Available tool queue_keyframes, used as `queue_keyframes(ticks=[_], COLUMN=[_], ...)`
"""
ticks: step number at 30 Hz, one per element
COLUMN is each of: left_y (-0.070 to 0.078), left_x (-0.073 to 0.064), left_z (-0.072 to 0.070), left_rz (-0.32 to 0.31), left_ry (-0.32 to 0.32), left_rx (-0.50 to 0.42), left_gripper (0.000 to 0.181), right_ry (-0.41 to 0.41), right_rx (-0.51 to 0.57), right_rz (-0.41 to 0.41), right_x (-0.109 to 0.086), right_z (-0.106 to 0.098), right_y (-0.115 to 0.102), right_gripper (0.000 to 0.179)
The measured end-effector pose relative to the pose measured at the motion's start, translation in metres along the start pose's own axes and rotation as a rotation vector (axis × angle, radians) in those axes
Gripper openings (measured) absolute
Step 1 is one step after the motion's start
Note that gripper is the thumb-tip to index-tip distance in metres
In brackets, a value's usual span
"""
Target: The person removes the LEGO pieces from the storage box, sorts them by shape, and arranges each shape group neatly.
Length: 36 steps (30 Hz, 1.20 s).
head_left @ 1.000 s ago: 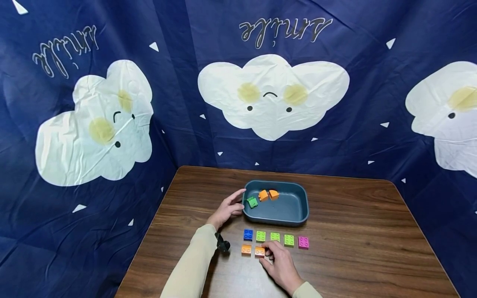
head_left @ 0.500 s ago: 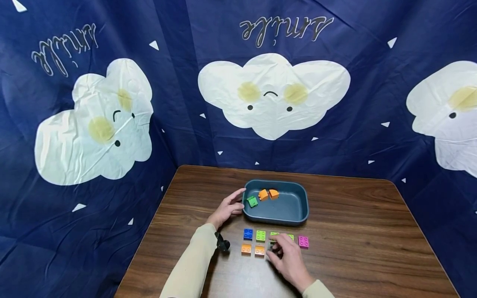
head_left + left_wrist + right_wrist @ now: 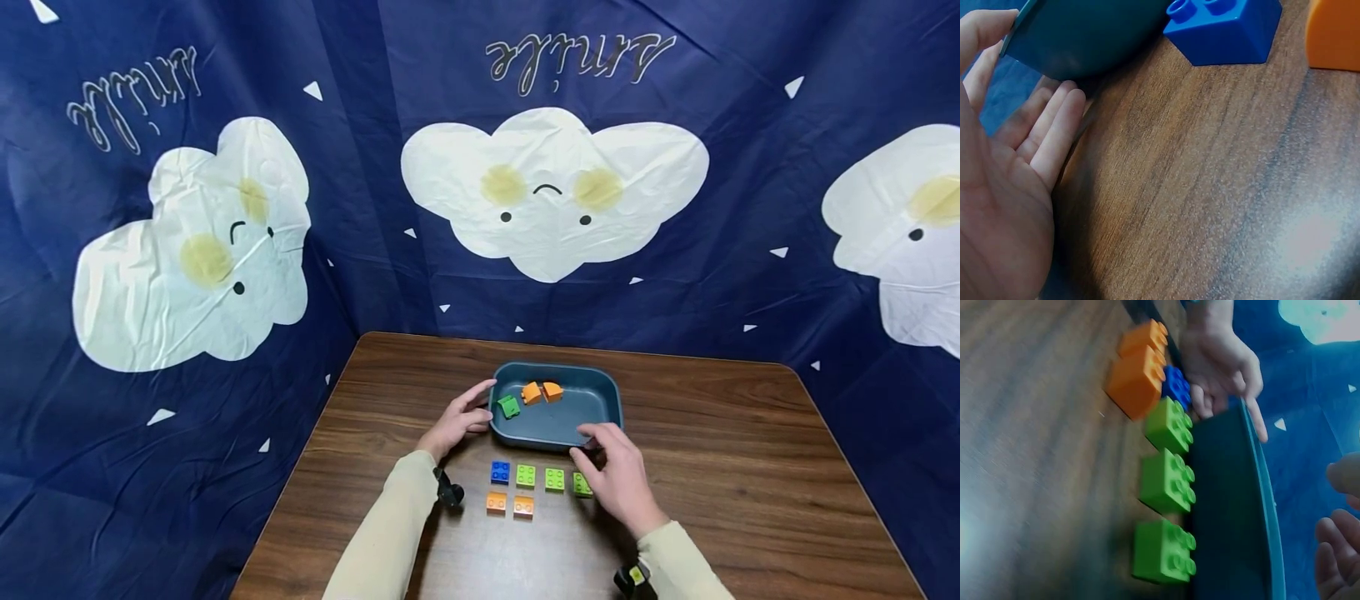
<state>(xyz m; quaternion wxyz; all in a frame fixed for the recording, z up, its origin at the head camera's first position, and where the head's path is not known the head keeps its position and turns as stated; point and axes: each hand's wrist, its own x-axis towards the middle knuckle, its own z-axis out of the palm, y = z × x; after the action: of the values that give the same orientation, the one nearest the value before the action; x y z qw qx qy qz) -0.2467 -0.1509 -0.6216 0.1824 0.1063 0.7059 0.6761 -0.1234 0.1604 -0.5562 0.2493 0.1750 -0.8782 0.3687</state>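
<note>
My left hand (image 3: pixel 455 423) rests against the left end of a dark teal bin (image 3: pixel 555 439), its fingers spread along the rim and side. In the left wrist view, the fingertips touch the bin wall (image 3: pixel 1079 37). My right hand (image 3: pixel 622 479) hovers near the bin's front right corner, thumb and fingers apart; no block shows between them in the right wrist view. Below the bin stand a blue block (image 3: pixel 500 472), three lime green blocks (image 3: pixel 554 479) and two orange blocks (image 3: pixel 496 502). The pink block's former spot is hidden behind my right hand.
Inside the bin, toward its left, lie a green piece (image 3: pixel 508 407) and two curved orange pieces (image 3: pixel 552 392). The wooden table (image 3: pixel 712 450) meets a dark blue cloth backdrop (image 3: pixel 360 250) with cloud prints at the back and sides.
My right hand has let go of the second orange block, crossed above the lime green blocks and moved right and forward to the bin's front rim. The left hand stays at the bin.
</note>
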Motion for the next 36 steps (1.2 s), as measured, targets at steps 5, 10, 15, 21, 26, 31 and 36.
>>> queue_keyframes(ticks=[5, 10, 15, 21, 26, 31, 36], left_y=[-0.001, -0.002, -0.001, 0.000, 0.000, 0.001, 0.000], left_x=[0.000, 0.000, -0.001, 0.000, 0.001, 0.000, 0.000], left_z=[0.000, 0.000, 0.000, 0.001, 0.001, 0.001, 0.000], left_rz=[0.003, -0.001, 0.004, 0.014, 0.013, 0.005, 0.002], left_ry=[-0.001, 0.000, 0.000, 0.003, -0.003, 0.003, 0.006], left_rx=[0.003, 0.000, 0.006, 0.007, 0.009, 0.012, 0.016], left_gripper=[0.068, 0.068, 0.068, 0.067, 0.067, 0.067, 0.067], right_ry=[-0.025, -0.104, -0.183, -0.245, -0.292, -0.386, -0.470], right_rx=[-0.018, -0.022, -0.044, -0.064, -0.066, -0.102, -0.134], right_rz=[0.043, 0.083, 0.097, 0.136, 0.171, 0.216, 0.228], right_x=[0.011, 0.025, 0.042, 0.064, 0.077, 0.087, 0.092], right_z=[-0.003, -0.003, -0.001, 0.007, 0.017, 0.027, 0.037], right_y=[0.011, 0.022, 0.030, 0.036, 0.040, 0.043, 0.049], right_gripper=[0.037, 0.038, 0.038, 0.035, 0.038, 0.045, 0.050])
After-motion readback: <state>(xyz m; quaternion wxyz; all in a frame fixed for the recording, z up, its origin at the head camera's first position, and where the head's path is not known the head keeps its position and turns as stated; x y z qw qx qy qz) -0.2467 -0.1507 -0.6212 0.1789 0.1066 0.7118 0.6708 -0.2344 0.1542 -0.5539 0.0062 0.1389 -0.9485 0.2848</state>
